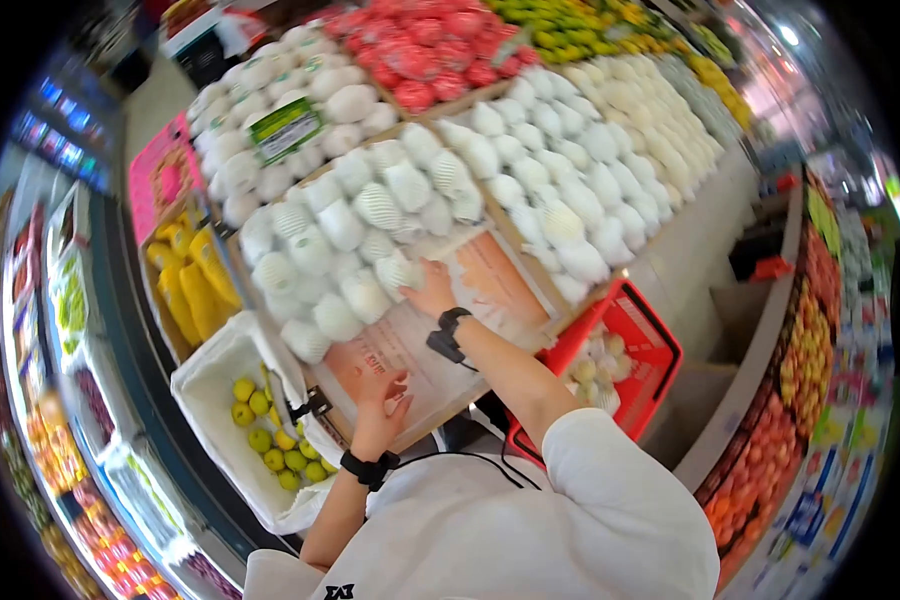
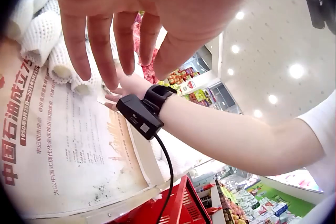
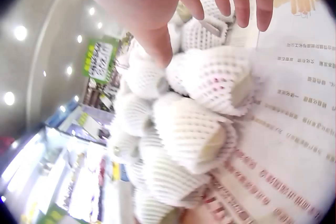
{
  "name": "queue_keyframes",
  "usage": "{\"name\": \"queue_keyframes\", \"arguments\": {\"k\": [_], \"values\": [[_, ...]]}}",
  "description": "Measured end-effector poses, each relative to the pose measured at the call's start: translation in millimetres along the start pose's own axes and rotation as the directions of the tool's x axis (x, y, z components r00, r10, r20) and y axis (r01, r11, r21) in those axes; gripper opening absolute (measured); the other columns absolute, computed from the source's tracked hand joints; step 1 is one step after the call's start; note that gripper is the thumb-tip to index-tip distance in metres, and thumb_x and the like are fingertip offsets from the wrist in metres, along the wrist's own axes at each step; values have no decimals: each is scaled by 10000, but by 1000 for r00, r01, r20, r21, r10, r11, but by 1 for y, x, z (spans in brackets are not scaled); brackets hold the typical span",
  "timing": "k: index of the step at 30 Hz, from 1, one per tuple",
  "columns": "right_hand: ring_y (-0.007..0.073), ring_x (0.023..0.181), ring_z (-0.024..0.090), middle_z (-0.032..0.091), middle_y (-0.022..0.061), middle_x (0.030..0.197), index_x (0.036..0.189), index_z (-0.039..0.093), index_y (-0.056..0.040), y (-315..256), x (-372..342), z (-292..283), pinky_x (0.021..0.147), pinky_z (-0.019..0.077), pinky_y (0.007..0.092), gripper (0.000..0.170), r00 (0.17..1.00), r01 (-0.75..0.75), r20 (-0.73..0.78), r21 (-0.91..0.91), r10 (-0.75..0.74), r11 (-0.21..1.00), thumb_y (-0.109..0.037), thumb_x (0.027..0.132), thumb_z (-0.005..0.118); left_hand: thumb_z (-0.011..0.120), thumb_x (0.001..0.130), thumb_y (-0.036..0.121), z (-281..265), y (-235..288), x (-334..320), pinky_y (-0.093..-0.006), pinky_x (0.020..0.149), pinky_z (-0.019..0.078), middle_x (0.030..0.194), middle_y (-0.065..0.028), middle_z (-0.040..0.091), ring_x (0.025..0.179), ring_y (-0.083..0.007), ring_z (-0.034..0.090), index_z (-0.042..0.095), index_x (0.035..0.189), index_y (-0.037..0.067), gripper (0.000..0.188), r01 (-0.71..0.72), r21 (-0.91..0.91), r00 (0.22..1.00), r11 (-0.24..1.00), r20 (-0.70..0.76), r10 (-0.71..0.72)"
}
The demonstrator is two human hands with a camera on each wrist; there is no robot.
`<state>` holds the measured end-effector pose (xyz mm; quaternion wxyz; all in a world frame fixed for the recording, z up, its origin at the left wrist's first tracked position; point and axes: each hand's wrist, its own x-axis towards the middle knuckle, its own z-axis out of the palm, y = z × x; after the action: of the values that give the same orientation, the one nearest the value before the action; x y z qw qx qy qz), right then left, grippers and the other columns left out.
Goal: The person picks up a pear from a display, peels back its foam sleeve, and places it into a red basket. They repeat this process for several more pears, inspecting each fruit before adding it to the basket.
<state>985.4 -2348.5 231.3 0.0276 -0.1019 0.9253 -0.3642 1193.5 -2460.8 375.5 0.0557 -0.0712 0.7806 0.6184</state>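
Fruits in white foam nets lie in rows in the display bin in front of me. My right hand is at the near edge of these rows, beside a netted fruit. In the right wrist view its fingers and thumb are spread apart over the wrapped fruits. Nearer my body, my left hand hovers over the printed paper sheet lining the bin. Its fingers hang loosely, and nothing shows in them.
A red basket holding pale wrapped items stands at the right. On the left, a white-lined box contains green-yellow fruits, with yellow packs behind it. More netted fruits fill the neighbouring bin. A cable hangs from the right wrist device.
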Motion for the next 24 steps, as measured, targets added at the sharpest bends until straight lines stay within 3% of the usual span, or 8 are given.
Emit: {"name": "queue_keyframes", "arguments": {"k": [4, 6, 8, 12, 17, 19, 22, 24], "values": [[293, 986, 542, 511, 169, 1147, 1230, 469, -83, -8, -56, -85, 831, 463, 411, 597, 964, -249, 64, 545, 257, 801, -335, 752, 725, 616, 795, -15, 20, 5, 6, -273, 726, 496, 1000, -92, 614, 896, -178, 622, 555, 1171, 66, 389, -89, 103, 993, 991, 88, 80], [240, 921, 569, 551, 108, 1098, 1120, 528, -94, -7, -97, -140, 797, 471, 365, 401, 765, -510, 562, 827, 315, -238, -294, 812, 687, 611, 813, -2, 37, 12, 8, -268, 727, 496, 1001, -85, 625, 887, -160, 622, 556, 1173, 67, 370, 24, -12, 989, 1000, 144, -22], [229, 925, 572, 587, 94, 1073, 1099, 538, -131, 11, -141, -188, 781, 473, 354, 303, 745, -448, 597, 778, 296, -442, -269, 852, 649, 607, 830, 10, 55, 28, 12, -267, 747, 498, 1022, -88, 623, 891, -150, 621, 553, 1172, 56, 349, -11, 53, 972, 999, 236, -2], [197, 880, 593, 628, 86, 1022, 1143, 534, -116, 86, -234, -248, 764, 474, 330, 280, 776, -241, 429, 879, 462, -411, -236, 894, 583, 599, 839, 11, 99, 43, 11, -276, 785, 498, 1058, -89, 610, 913, -160, 621, 553, 1159, 32, 324, -87, 52, 930, 995, 363, 62], [217, 850, 620, 649, 105, 989, 1189, 519, -91, 213, -308, -270, 758, 485, 315, 391, 592, -376, 151, 921, 792, 105, -236, 844, 633, 588, 828, -13, 141, 64, -4, -297, 819, 495, 1062, -120, 597, 919, -197, 619, 551, 1146, 4, 320, -158, 84, 858, 984, 505, 95], [258, 949, 581, 590, 158, 1062, 1191, 503, -62, 264, -313, -260, 827, 480, 371, 458, 615, -607, -159, 530, 772, 592, -164, 780, 679, 592, 823, -15, 147, 72, -13, -298, 819, 496, 1060, -123, 597, 917, -199, 618, 550, 1148, 4, 328, -178, 123, 845, 976, 528, 87], [335, 1028, 554, 526, 222, 1178, 1224, 472, -50, 287, -303, -256, 883, 459, 420, 577, 655, -691, -334, 98, 678, 716, -147, 712, 719, 599, 813, -16, 151, 70, -28, -301, 821, 496, 1041, -130, 599, 908, -202, 616, 550, 1150, 2, 340, -209, 188, 838, 960, 540, 76], [387, 1120, 494, 436, 267, 1280, 1267, 456, -86, 296, -290, -256, 937, 428, 448, 648, 625, -728, -293, 117, 724, 676, -120, 679, 725, 602, 810, -19, 147, 63, -36, -303, 823, 495, 1026, -128, 600, 903, -207, 616, 551, 1148, 3, 343, -169, 207, 863, 964, 504, 43]]}}
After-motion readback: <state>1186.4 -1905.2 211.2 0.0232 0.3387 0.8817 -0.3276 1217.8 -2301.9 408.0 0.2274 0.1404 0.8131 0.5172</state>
